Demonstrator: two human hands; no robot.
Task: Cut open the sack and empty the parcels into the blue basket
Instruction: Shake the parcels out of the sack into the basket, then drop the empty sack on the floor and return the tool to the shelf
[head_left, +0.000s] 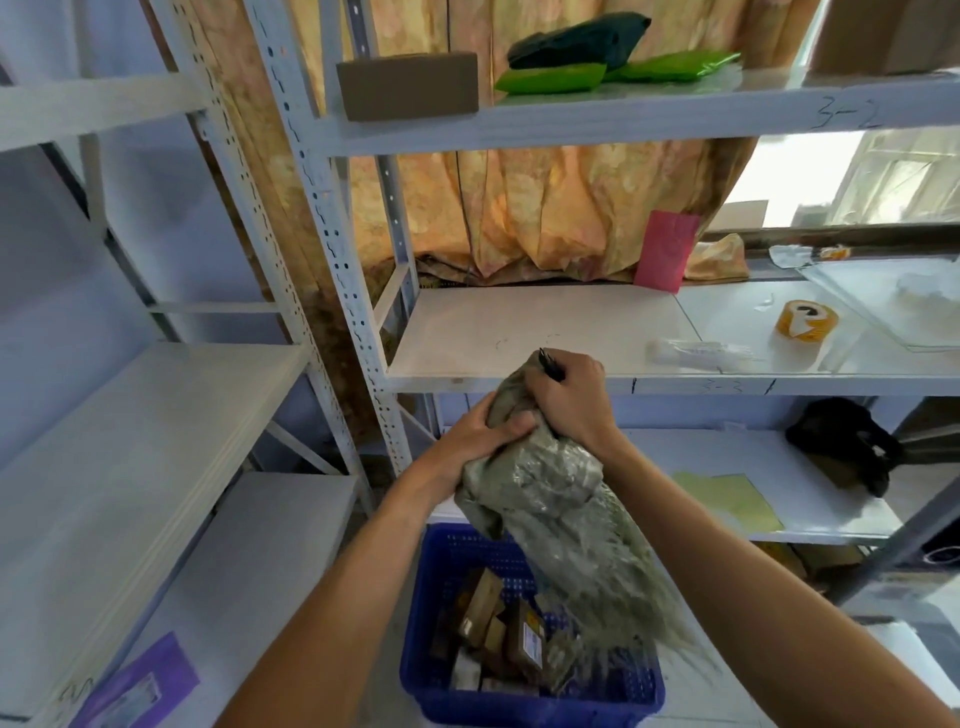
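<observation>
A grey-green woven sack (556, 499) hangs upside down over the blue basket (447, 566) on the floor. Both hands hold its bunched upper end: my left hand (475, 436) grips it from the left, and my right hand (569, 397) grips it from above while also holding a dark pen-like tool (549, 364). The sack's frayed open mouth reaches into the basket. Several small brown cardboard parcels (498, 629) lie inside the basket, partly hidden by the sack.
White metal shelving stands around the basket. The middle shelf holds a pink card (667, 249), a yellow tape roll (805, 320) and a plastic wrapper (696, 353). A brown box (408, 85) and green bags (550, 78) sit above. A black bag (841, 441) and a purple packet (140, 686) lie lower.
</observation>
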